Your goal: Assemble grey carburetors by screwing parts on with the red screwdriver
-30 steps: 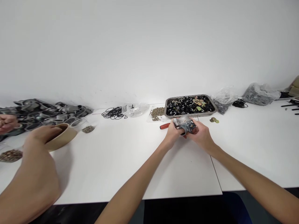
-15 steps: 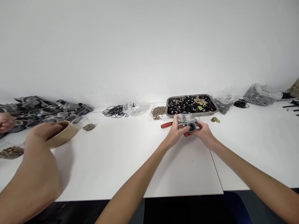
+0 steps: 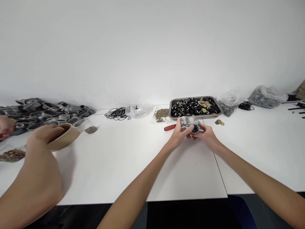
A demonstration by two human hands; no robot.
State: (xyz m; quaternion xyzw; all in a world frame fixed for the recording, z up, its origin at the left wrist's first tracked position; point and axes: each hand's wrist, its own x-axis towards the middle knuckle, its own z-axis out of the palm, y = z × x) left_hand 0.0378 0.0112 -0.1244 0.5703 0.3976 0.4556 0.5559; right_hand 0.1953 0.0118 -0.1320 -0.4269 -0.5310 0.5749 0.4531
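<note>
Between both hands, just above the table, is a silver-grey metal carburetor (image 3: pixel 190 121), its round dark bore facing me. My left hand (image 3: pixel 178 135) is closed on its left side, with the thumb lying at the edge of the bore. My right hand (image 3: pixel 206 133) grips the right side, fingers partly hidden beneath the body. Behind my left hand lies a screwdriver with a red handle (image 3: pixel 169 127), its far end hidden. A metal tray (image 3: pixel 172 116) of black parts and yellowish discs stands right behind the carburetor. Several loose discs (image 3: pixel 219 122) lie to the right.
At left a co-worker's hand (image 3: pixel 45 133) reaches into a beige bowl (image 3: pixel 65 140). Grey castings (image 3: pixel 50 113) are heaped behind it. Black rubber rings (image 3: pixel 116 113), clear bags (image 3: pixel 140 110) and small brass parts (image 3: pixel 161 114) line the wall. More bagged parts (image 3: pixel 268 96) sit at right.
My left thumb has shifted slightly at the bore, and the carburetor has turned or tilted a little. The tray and other parts are where they were.
</note>
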